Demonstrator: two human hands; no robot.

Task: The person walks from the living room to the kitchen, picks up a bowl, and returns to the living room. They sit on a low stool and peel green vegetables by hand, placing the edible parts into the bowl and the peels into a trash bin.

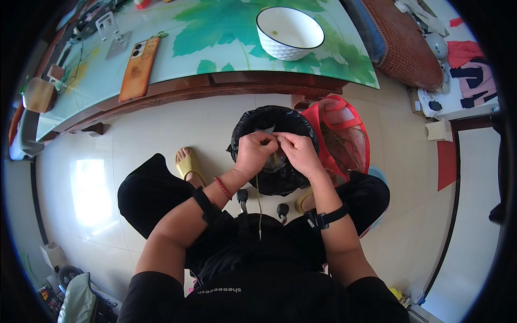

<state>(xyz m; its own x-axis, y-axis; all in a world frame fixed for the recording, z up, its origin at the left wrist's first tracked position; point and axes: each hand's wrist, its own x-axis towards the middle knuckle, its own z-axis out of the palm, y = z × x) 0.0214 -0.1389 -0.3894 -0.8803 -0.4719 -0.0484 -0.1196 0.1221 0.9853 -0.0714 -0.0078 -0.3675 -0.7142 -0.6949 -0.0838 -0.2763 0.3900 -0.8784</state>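
Observation:
My left hand (255,151) and my right hand (299,153) meet at their fingertips above a round bin lined with a black plastic bag (278,183). Both hands pinch with thumb and forefinger at a thin plant stem (259,206). Its pale length hangs below my left hand, toward my lap; the part between the fingertips is mostly hidden. Under my hands, some pale scraps (275,162) lie inside the liner. Against the right side of the bin stands an open red bag (358,121) with thin, dry-looking stems (343,145) in it.
Beyond the bin is a leaf-patterned glass-topped table (226,52). On it are a white bowl (282,52) with a small green bit inside, an orange phone (139,70) and a metal stand (115,40). A woven-covered seat (404,44) is at right. My slippers (190,163) flank the bin.

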